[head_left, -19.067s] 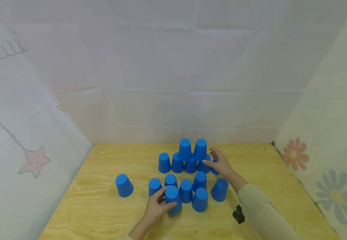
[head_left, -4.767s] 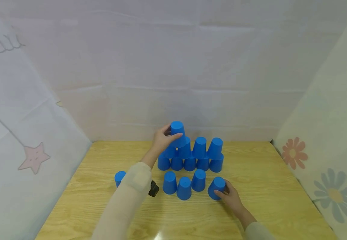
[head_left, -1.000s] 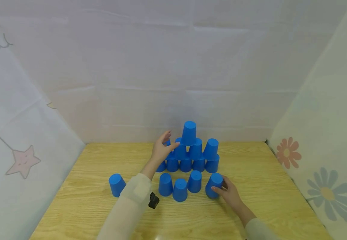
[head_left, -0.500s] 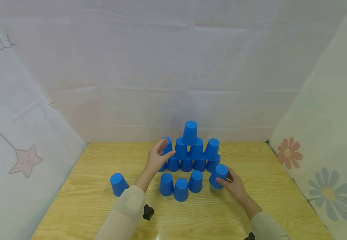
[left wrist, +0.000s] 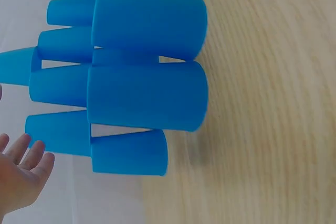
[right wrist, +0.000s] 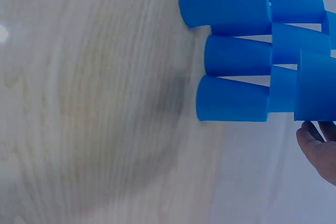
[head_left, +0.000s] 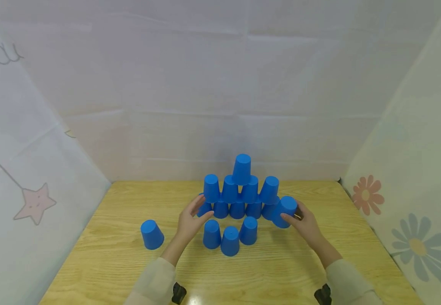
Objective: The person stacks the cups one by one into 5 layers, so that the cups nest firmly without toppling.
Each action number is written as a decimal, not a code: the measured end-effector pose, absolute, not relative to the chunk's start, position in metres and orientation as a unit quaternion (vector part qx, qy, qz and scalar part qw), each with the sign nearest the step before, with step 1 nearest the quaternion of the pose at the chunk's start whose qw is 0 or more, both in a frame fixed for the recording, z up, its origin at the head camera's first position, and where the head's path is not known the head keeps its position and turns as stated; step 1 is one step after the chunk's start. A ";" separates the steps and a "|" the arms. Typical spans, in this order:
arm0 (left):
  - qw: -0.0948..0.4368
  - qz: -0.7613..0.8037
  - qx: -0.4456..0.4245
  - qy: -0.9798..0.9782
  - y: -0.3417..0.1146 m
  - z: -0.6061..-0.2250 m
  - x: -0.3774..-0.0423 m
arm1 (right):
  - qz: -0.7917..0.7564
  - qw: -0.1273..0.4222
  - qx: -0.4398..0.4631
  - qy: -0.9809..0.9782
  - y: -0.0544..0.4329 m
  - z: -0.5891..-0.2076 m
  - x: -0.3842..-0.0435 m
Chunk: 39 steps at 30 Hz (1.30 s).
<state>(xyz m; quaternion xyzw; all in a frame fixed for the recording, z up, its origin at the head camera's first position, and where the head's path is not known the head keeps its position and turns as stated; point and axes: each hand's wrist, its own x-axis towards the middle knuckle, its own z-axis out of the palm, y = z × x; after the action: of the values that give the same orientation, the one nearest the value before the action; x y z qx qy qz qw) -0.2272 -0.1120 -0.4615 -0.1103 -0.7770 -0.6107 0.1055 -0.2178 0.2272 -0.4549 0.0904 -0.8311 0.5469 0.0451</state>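
Observation:
In the head view my right hand (head_left: 307, 225) grips an upside-down blue cup (head_left: 286, 210), held off the table at the right end of the stack. The right wrist view shows the same cup (right wrist: 317, 87) and fingertips of that hand (right wrist: 321, 149). My left hand (head_left: 190, 221), fingers spread and holding nothing, is near the stack's left end. Behind stand upside-down blue cups in tiers: a bottom row (head_left: 237, 210), a second row (head_left: 229, 189) and a single top cup (head_left: 242, 169). The left wrist view shows my left hand (left wrist: 23, 177) beside them.
Three loose upside-down cups (head_left: 230, 241) stand in front of the stack. Another single cup (head_left: 152, 234) is off to the left. The wooden table (head_left: 220, 279) meets a pale cloth backdrop (head_left: 182, 140) behind and cloth at both sides.
My right hand has lifted the right-hand loose cup from the table and moved it up toward the stack. My left hand has drawn back and down from the stack, leaving the top cup standing.

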 end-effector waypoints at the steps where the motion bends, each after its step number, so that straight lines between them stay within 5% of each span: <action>1: 0.115 -0.609 -0.107 -0.777 -0.115 -0.463 -0.225 | 0.546 0.046 0.091 -0.832 0.228 -0.452 -0.219; 8: 0.181 -0.592 -0.097 -0.779 -0.139 -0.467 -0.213 | 0.548 0.052 0.104 -0.828 0.228 -0.434 -0.226; 24: 0.207 -0.526 0.013 -0.825 -0.198 -0.486 -0.202 | 0.537 0.070 0.127 -0.831 0.220 -0.393 -0.243; 30: 0.239 -0.528 0.055 -0.813 -0.221 -0.525 -0.212 | 0.532 0.082 0.131 -0.833 0.212 -0.376 -0.248; 39: 0.213 -0.513 0.085 -0.827 -0.223 -0.520 -0.197 | 0.519 0.078 0.103 -0.845 0.208 -0.384 -0.279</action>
<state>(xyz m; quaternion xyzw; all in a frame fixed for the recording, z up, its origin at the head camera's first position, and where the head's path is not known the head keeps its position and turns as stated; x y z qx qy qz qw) -0.1970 -0.2234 -0.5198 0.0851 -0.8271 -0.5133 0.2128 -0.2794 0.2081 -0.3836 0.1028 -0.8449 0.5191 0.0784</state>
